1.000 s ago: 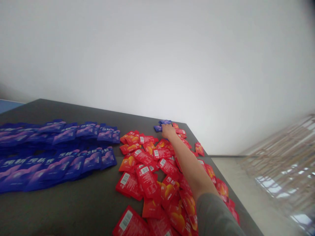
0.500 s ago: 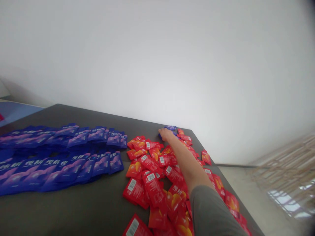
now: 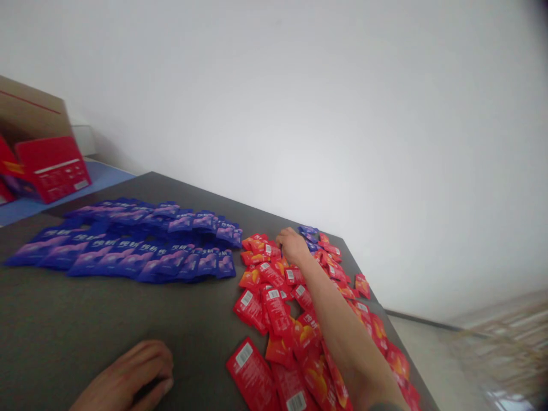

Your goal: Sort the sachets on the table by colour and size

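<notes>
My right hand (image 3: pixel 293 246) reaches over the red packets (image 3: pixel 278 311) at the table's far side. Its fingers are closed on a blue packet (image 3: pixel 283 252), mostly hidden beneath them. Just beyond that hand, a few more blue packets (image 3: pixel 309 232) lie among the red ones. At the lower left, my left hand (image 3: pixel 135 371) is loosely curled above the bare tabletop, with nothing seen in it. Two overlapping rows of blue packets, a back row (image 3: pixel 158 216) and a front row (image 3: pixel 128 257), spread across the left half of the table.
The dark table (image 3: pixel 103 314) meets a white wall (image 3: pixel 299 114) at the back. An opened red and brown carton (image 3: pixel 55 168) stands on a blue surface (image 3: pixel 105 174) at the far left. Floor shows beyond the table's right edge.
My right hand has drawn back a little from the far blue packets, with blue now under its fingers. My left hand has come into view. The view has shifted left, bringing in the carton.
</notes>
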The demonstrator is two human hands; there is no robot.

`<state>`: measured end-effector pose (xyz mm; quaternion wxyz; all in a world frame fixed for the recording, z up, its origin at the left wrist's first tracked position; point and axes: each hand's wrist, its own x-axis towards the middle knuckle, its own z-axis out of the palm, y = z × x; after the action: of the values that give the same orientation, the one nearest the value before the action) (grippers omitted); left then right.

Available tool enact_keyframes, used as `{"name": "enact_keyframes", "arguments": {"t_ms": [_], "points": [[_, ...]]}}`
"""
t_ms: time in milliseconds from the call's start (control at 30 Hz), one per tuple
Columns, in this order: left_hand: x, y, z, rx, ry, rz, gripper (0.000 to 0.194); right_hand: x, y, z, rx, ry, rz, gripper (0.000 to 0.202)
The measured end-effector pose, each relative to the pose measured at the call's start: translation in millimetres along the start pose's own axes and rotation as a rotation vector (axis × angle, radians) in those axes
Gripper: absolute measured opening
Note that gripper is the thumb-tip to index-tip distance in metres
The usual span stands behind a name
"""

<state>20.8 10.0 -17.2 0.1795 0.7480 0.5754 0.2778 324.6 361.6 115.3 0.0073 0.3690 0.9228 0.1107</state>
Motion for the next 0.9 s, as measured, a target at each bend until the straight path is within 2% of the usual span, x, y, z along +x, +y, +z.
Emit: {"name": "enact_keyframes", "arguments": {"t_ms": [67, 133, 200, 300, 367, 433, 500, 600, 700, 800, 900], "points": [[5.2, 15.3, -6.8, -0.020, -0.074, -0.036, 0.022, -0.5, -40.5, -13.3, -0.002, 0.126, -0.140, 0.027], [8.1, 26.1, -11.8, -0.033, -0.100, -0.061, 0.019, 6.4, -85.2, -27.2, -0.005, 0.235, -0.276, 0.025], [7.8, 32.2, -14.3, -0.041, -0.106, -0.073, 0.016, 21.1, -129.5, -39.8, -0.006, 0.283, -0.410, 0.023], [3.2, 35.4, -14.0, -0.054, -0.104, -0.066, 0.014, 53.2, -189.6, -50.1, -0.030, 0.257, -0.578, 0.024], [0.1, 36.6, -12.7, -0.071, -0.096, -0.056, 0.013, 75.2, -222.8, -48.9, -0.061, 0.210, -0.659, 0.027], [-1.8, 38.5, -11.9, -0.084, -0.089, -0.058, 0.014, 93.0, -248.0, -42.6, -0.093, 0.143, -0.698, 0.027], [-2.4, 41.2, -12.2, -0.090, -0.088, -0.069, 0.014, 104.5, -263.1, -34.7, -0.116, 0.076, -0.698, 0.027], [-2.9, 44.9, -13.5, -0.103, -0.087, -0.076, 0.014, 108.8, -265.1, -27.7, -0.114, 0.043, -0.678, 0.027], [-5.3, 44.8, -12.3, -0.109, -0.105, -0.079, 0.014, 99.4, -246.3, -31.1, -0.062, 0.096, -0.617, 0.029], [-8.4, 40.6, -7.8, -0.090, -0.101, -0.068, 0.014, 80.7, -208.8, -39.3, -0.004, 0.130, -0.476, 0.031], [-10.7, 34.7, -3.3, -0.060, -0.077, -0.030, 0.013, 58.1, -149.1, -42.6, 0.061, 0.120, -0.200, 0.034]]}}
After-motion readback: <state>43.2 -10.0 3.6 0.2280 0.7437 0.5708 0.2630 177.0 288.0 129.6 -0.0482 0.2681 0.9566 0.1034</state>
